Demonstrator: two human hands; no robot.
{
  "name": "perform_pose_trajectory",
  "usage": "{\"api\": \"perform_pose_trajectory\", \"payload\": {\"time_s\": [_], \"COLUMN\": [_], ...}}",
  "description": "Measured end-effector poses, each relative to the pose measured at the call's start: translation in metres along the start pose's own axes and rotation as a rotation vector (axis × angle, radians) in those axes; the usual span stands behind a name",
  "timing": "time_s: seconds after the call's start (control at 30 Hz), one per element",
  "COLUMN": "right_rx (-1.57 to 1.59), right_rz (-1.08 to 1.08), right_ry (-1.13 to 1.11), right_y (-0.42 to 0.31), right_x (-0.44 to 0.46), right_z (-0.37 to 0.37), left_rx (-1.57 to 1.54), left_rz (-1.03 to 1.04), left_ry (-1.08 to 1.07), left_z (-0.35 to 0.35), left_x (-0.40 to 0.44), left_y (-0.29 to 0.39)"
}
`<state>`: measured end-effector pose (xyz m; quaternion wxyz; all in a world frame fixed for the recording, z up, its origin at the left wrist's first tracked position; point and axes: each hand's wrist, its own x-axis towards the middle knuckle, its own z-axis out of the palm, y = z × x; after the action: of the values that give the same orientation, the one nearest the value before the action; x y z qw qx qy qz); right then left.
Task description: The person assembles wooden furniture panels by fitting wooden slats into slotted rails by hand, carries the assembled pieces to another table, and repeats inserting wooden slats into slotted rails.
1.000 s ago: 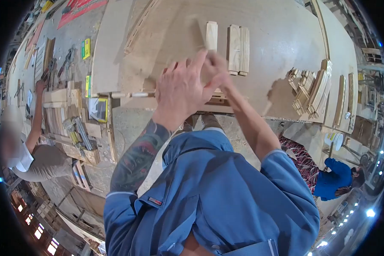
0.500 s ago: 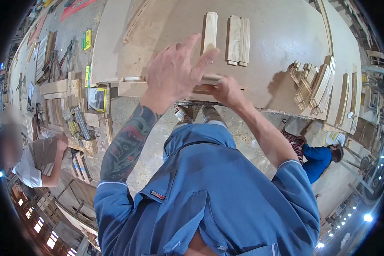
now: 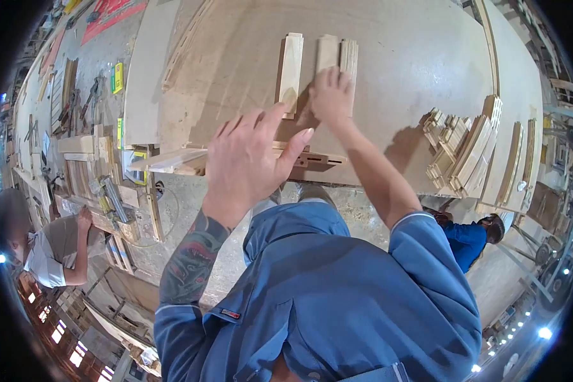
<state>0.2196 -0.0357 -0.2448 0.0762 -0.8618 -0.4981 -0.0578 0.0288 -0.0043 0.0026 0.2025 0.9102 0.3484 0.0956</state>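
My left hand [image 3: 242,159] is open, fingers spread and thumb apart, above a long wooden piece at the bench's near edge. Whether its palm touches that wood is hidden. To the right of the thumb, the slotted end of a wooden rail [image 3: 321,159] shows, with dark slots cut in it. Further up, my right hand [image 3: 333,95] closes its fingers on the near end of a pale wooden slat [image 3: 326,49], slightly blurred. A narrower grooved slat [image 3: 349,54] lies just right of it. Another flat slat [image 3: 291,70] lies to the left.
A stack of wooden strips [image 3: 461,149] stands on the right of the bench [image 3: 414,57], with long strips [image 3: 514,159] beyond. Tools and wood pieces cover the left bench [image 3: 79,137]. One person [image 3: 57,248] is at the left, another [image 3: 465,239] at the right.
My right hand has left the wood near my left hand and reached forward onto a slat. That slat and its grooved neighbour now stand slightly apart. My left hand stays spread over the edge.
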Motion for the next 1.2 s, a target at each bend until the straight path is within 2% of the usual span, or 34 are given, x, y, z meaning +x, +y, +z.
{"api": "perform_pose_trajectory", "payload": {"time_s": [0.07,0.13,0.2,0.23,0.27,0.33,0.37,0.43,0.47,0.53,0.6,0.67,0.7,0.77,0.9,0.97,1.0,1.07,1.1,1.13,1.17,1.2], "right_rx": [0.179,0.223,0.405,0.367,0.368,0.861,0.857,1.214,1.212,1.476,1.439,1.203,1.201,1.100,1.251,0.819,0.814,0.593,0.597,0.734,0.872,0.882], "right_rz": [-0.008,-0.011,0.158,0.214,0.213,0.485,0.484,0.520,0.506,0.151,0.134,0.075,0.075,-0.030,-0.124,-0.202,-0.208,-0.225,-0.239,-0.267,-0.295,-0.311], "right_ry": [-0.191,-0.237,-0.410,-0.169,-0.161,-0.124,-0.126,-0.041,-0.047,-0.308,-0.360,-0.426,-0.431,-0.480,-0.498,-0.461,-0.458,-0.582,-0.579,-0.692,-0.806,-0.803], "right_y": [-0.030,-0.039,-0.037,-0.029,-0.018,0.007,0.012,0.013,0.009,0.002,-0.001,-0.003,-0.001,0.003,-0.006,-0.015,-0.014,-0.011,-0.005,0.004,0.011,0.014], "right_x": [-0.008,-0.015,-0.012,-0.019,-0.020,-0.027,-0.035,-0.068,-0.081,-0.101,-0.106,-0.104,-0.103,-0.102,-0.111,-0.115,-0.113,-0.113,-0.103,-0.091,-0.079,-0.064], "right_z": [0.003,-0.019,-0.041,-0.021,-0.030,-0.053,-0.069,-0.099,-0.106,-0.112,-0.112,-0.123,-0.127,-0.131,-0.125,-0.132,-0.136,-0.142,-0.145,-0.149,-0.149,-0.139], "left_rx": [0.011,0.017,0.001,0.004,0.001,-0.007,-0.022,-0.044,-0.049,-0.050,-0.025,-0.021,-0.012,-0.018,-0.063,-0.086,-0.104,-0.137,-0.161,-0.149,-0.138,-0.125], "left_rz": [0.020,0.029,0.012,0.016,0.031,0.052,0.057,0.043,0.048,0.055,0.012,0.014,0.023,0.023,0.017,0.069,0.118,0.166,0.222,0.215,0.169,0.122], "left_ry": [0.017,0.042,0.038,0.046,0.071,0.089,0.097,0.103,0.098,0.098,0.044,0.043,0.039,0.034,-0.013,-0.002,0.032,0.044,0.058,0.063,-0.031,-0.123], "left_z": [0.001,0.003,0.002,0.003,0.003,0.003,0.004,0.006,0.007,0.006,0.003,0.004,0.004,0.003,0.000,0.004,0.004,0.012,0.014,0.014,0.014,0.014], "left_x": [0.000,-0.005,-0.005,-0.006,-0.006,-0.006,-0.005,-0.008,-0.007,-0.008,-0.009,-0.009,-0.010,-0.010,-0.009,-0.009,-0.006,-0.006,-0.006,-0.007,-0.010,-0.011], "left_y": [-0.001,0.001,0.001,0.001,0.000,-0.001,-0.001,-0.003,-0.005,-0.006,-0.003,-0.006,-0.007,-0.008,-0.009,-0.006,-0.004,0.009,0.013,0.014,0.015,0.016]}}
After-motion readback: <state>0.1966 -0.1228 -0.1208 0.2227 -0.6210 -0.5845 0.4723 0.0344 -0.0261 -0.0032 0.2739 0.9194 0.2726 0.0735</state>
